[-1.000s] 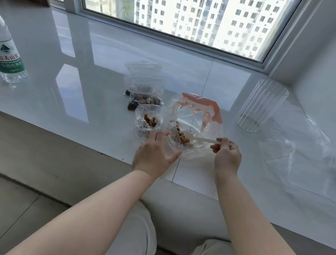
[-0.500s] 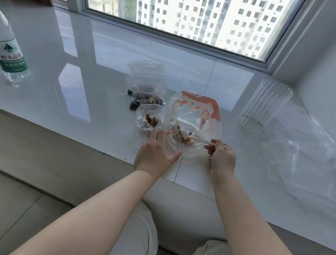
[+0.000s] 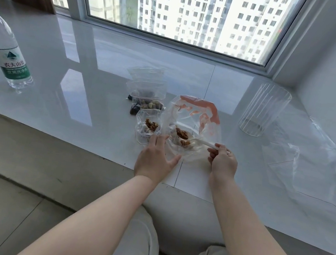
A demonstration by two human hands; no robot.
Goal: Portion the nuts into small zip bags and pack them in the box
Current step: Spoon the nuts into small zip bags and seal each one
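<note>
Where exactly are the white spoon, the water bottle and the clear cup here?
Spoon (image 3: 202, 142): head view, on the middle of its white handle.
Bottle (image 3: 14, 64): head view, on its green and white label.
Cup (image 3: 261, 109): head view, on its ribbed side wall.

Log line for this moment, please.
left hand: steadies big bag | right hand: grips spoon in walnuts | small bag: part-filled

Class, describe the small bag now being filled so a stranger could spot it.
Start at the window sill. In front of the left hand sits the small bag, open, holding walnuts. Unlike the big bag beside it, it has no orange print.
</note>
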